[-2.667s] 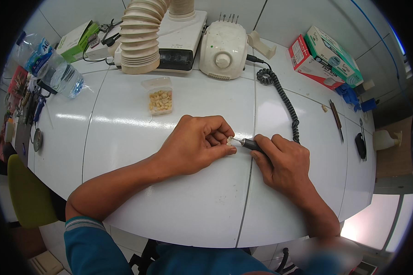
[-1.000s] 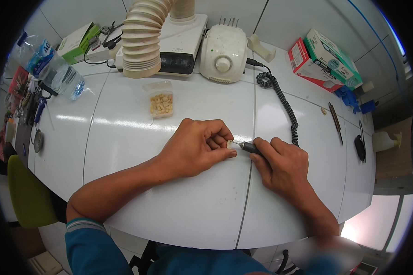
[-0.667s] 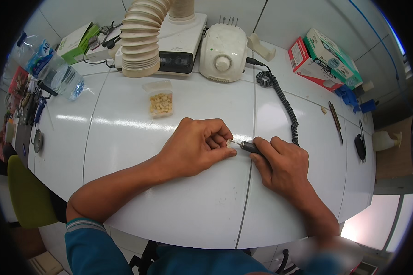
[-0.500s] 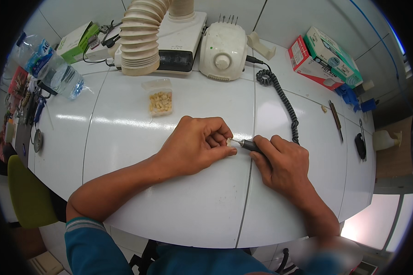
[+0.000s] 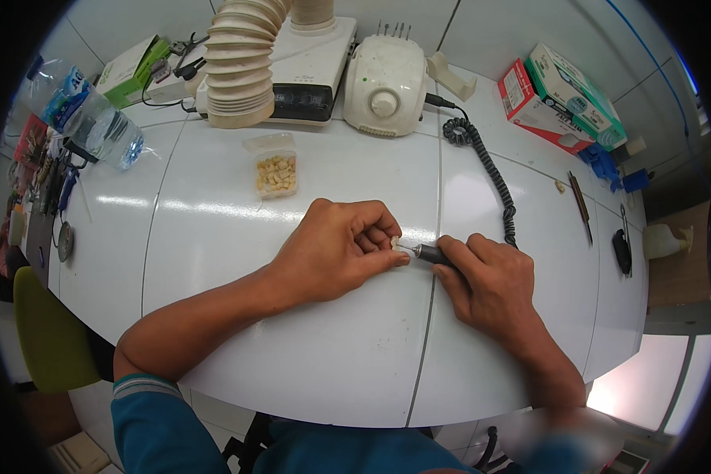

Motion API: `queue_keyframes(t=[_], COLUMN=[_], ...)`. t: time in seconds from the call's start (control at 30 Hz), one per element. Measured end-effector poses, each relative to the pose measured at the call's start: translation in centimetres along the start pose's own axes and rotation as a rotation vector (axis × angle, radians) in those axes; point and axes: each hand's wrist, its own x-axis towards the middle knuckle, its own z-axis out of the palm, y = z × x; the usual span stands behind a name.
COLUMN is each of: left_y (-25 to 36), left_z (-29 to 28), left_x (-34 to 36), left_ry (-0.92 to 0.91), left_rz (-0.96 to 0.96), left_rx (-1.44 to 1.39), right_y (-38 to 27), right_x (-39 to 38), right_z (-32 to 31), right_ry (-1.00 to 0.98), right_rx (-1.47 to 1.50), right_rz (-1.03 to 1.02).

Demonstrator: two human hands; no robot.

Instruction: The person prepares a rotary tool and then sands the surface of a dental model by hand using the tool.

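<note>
The person over there wears a teal-blue cloth shirt [image 5: 332,452] with short sleeves. Around the left teal-blue sleeve [image 5: 164,433], near its hem, I see a pale grey band [image 5: 147,385] edged in teal. The right teal-blue sleeve [image 5: 557,458] looks too blurred to show trim. The left hand [image 5: 336,249] and right hand [image 5: 494,280] are bare.

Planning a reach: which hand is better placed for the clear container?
Probably the left hand: nearer the clear container, though pinching a whitish piece; the right hand, farther off, holds the rotary handpiece.
</note>
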Motion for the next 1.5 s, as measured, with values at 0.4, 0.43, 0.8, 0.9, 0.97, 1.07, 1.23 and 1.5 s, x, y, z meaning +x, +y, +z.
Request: queue_keyframes(t=[0.4, 0.43, 0.8, 0.9, 0.97, 1.07, 1.23, 1.5], left_y=[-0.6, -0.7, -0.5, -0.6, -0.6, -0.9, -0.9, -0.8], left_z=[0.3, 0.3, 0.1, 0.2, 0.2, 0.2, 0.3, 0.0], left_x=[-0.3, -0.3, -0.4, -0.3, -0.3, -0.3, -0.3, -0.3], left_ry=[0.017, 0.015, -0.016, -0.023, -0.026, -0.015, 0.005, -0.022], left_rz=[0.079, 0.091, 0.078, 0.079, 0.080, 0.106, 0.152, 0.114], left_rx=[-0.042, -0.037, -0.035, -0.036, -0.048, -0.025, -0.056, -0.068], right_y=[0.3, 0.3, 0.5, 0.7, 0.5, 0.4, 0.4, 0.2], right_x=[0.2, 0.3, 0.8, 0.8, 0.7, 0.8, 0.8, 0.9], right_z=[-0.4, -0.5, -0.9, -0.9, -0.9, -0.7, -0.8, -0.8], right_ry=[-0.056, -0.063, -0.128, -0.136, -0.135, -0.124, -0.147, -0.141], right_rx=[0.043, 0.047, 0.075, 0.083, 0.073, 0.075, 0.082, 0.076], right_rz=[-0.011, -0.005, 0.001, -0.009, 0.003, 0.018, 0.017, 0.018])
